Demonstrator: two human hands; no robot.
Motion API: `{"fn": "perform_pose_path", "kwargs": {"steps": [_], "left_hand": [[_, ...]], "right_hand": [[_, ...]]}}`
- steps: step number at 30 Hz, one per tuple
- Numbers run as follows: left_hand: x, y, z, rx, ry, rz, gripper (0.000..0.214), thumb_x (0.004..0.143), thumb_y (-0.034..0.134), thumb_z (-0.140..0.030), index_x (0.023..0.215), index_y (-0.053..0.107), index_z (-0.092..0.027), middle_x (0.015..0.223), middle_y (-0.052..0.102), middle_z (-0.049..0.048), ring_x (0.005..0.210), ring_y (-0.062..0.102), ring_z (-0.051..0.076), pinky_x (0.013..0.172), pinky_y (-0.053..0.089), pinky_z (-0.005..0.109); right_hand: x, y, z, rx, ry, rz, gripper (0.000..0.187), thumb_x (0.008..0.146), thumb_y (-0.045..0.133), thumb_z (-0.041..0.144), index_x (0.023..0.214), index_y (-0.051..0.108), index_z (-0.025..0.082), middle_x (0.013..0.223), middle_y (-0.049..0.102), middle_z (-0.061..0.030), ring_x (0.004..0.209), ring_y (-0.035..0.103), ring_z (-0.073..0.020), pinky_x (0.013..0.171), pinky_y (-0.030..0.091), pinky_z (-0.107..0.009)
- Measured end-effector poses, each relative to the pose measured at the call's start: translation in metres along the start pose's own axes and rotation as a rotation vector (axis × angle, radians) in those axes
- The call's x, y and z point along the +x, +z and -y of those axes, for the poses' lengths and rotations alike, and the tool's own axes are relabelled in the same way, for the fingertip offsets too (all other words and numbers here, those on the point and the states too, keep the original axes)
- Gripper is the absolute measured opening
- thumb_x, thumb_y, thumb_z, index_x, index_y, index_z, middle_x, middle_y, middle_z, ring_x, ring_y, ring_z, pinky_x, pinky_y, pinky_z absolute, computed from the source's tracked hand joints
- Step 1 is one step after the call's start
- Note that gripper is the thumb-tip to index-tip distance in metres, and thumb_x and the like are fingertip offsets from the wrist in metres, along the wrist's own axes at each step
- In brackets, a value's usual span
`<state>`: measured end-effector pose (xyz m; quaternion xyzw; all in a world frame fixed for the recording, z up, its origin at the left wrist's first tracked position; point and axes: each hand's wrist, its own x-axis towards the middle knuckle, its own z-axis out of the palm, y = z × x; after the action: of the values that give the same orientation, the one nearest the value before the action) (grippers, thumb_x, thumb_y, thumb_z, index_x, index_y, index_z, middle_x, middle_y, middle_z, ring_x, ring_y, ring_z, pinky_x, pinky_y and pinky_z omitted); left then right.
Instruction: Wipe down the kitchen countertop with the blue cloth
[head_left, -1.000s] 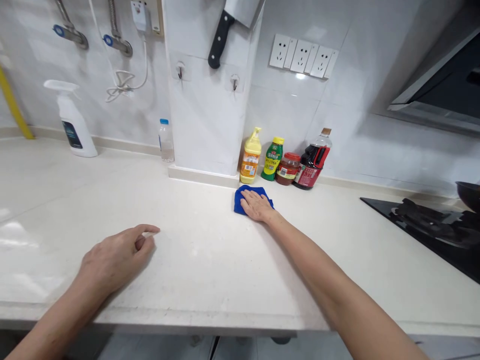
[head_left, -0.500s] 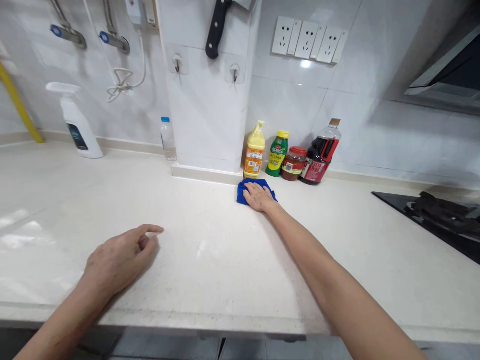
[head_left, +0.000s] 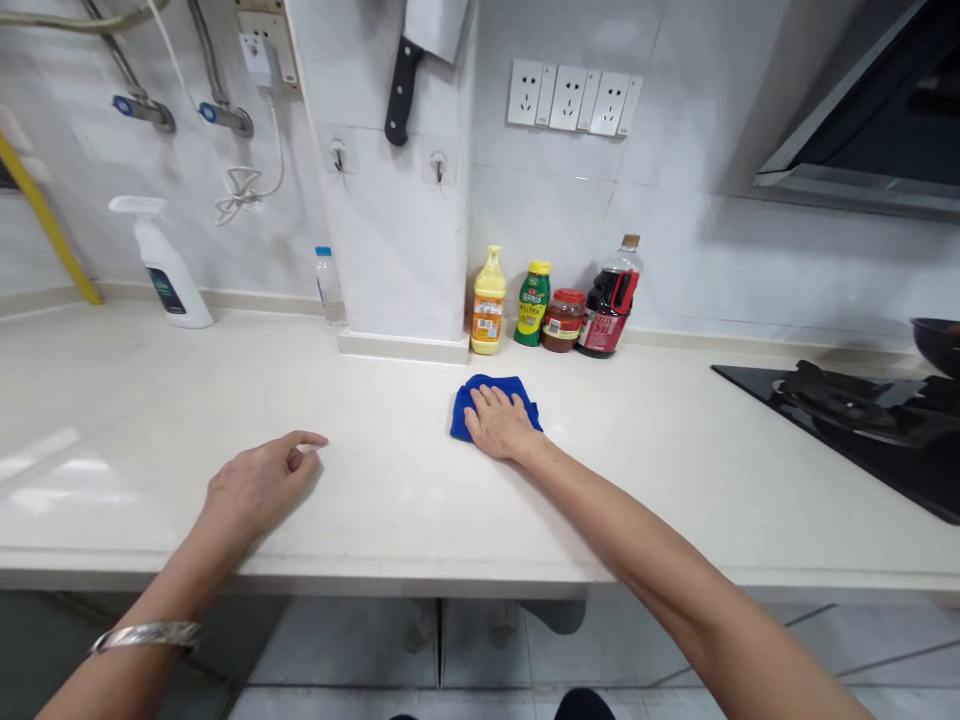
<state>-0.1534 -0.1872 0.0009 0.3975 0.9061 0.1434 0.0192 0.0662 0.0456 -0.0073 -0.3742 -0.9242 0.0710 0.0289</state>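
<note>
Under my right hand lies a folded blue cloth, pressed onto the white countertop. The fingers hold the cloth down from above, slightly apart, and part of the cloth shows beyond them. My left hand rests on the counter to the left, with nothing in it. Its index finger points right and the thumb is a little apart; the other fingers are mostly hidden. A bracelet circles the left wrist.
Along the wall stand a spray bottle, a clear bottle, a yellow pump bottle, a green bottle, a red-lidded jar and a dark sauce bottle. A cleaver hangs above. A gas stove is at right.
My right hand and the blue cloth have moved away from the wall toward the counter's front edge. My left hand stays about where it was. The camera view has shifted.
</note>
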Motion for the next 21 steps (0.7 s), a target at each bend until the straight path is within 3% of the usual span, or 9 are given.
{"fn": "perform_pose_path", "kwargs": {"steps": [12, 21], "left_hand": [[-0.007, -0.004, -0.001, -0.027, 0.016, -0.031, 0.049, 0.092, 0.037, -0.042, 0.128, 0.065, -0.027, 0.109, 0.074, 0.0085, 0.102, 0.065, 0.03, 0.083, 0.045, 0.038], [-0.009, -0.005, -0.003, -0.022, 0.011, -0.027, 0.05, 0.093, 0.036, -0.044, 0.128, 0.067, -0.025, 0.103, 0.074, 0.011, 0.098, 0.066, 0.031, 0.084, 0.047, 0.039]], "right_hand": [[-0.11, 0.008, 0.024, -0.017, -0.042, -0.08, 0.068, 0.105, 0.017, 0.045, 0.162, 0.031, 0.012, 0.168, 0.023, -0.0118, 0.155, 0.02, -0.0299, 0.125, 0.013, -0.054], [-0.141, 0.02, 0.016, -0.015, -0.003, -0.149, 0.066, 0.104, 0.021, 0.047, 0.161, 0.036, 0.017, 0.167, 0.027, -0.0076, 0.155, 0.023, -0.0279, 0.126, 0.016, -0.051]]}}
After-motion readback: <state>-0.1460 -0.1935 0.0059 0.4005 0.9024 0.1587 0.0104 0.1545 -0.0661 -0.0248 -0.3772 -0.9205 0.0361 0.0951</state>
